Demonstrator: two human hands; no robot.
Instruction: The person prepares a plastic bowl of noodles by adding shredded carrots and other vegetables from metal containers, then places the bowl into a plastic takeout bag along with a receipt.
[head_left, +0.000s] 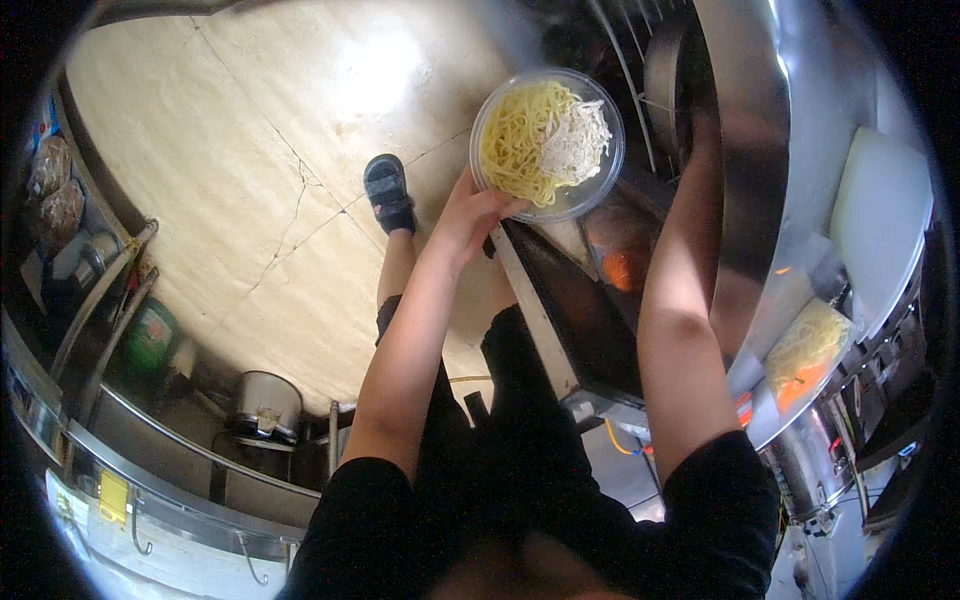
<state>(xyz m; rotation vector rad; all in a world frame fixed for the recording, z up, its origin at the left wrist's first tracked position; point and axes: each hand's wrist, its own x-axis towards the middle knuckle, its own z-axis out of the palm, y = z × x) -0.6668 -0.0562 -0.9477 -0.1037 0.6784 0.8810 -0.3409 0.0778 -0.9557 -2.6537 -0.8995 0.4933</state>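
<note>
My left hand grips the near rim of a round clear plastic bowl, its fingers under and against the side. In the bowl, yellow noodles lie on the left and pale shredded food on the right. My right arm reaches forward beneath the steel counter at the right, and my right hand is in dark shadow near a round metal pot or pan; its fingers cannot be made out. Below the bowl, to its right, something orange shows in what looks like a clear bag or container.
On the right, a steel counter bears a white board and a clear container of noodles and orange shreds. A metal pot stands low at the left by a steel shelf rail. The floor is cracked.
</note>
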